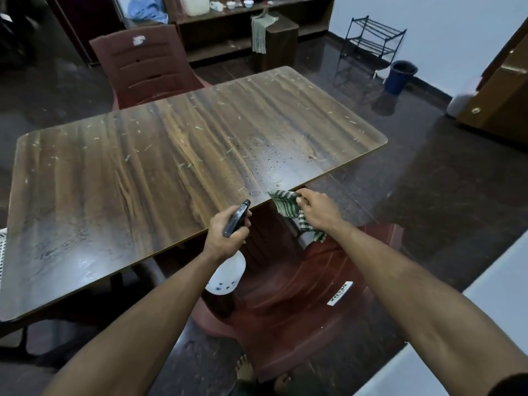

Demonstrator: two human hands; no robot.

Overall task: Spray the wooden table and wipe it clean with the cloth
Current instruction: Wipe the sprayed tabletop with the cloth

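The wooden table fills the middle of the view, its top scratched and flecked. Small droplets lie on its near right part. My left hand grips a spray bottle by its dark trigger head at the table's near edge; the white body hangs below the hand. My right hand holds a green-and-white checked cloth just off the near edge, with one corner of the cloth touching the tabletop by the droplets.
A dark red plastic chair stands directly below my arms. Another red chair is at the table's far side. Shelving, a wire rack and a blue bin stand along the back wall.
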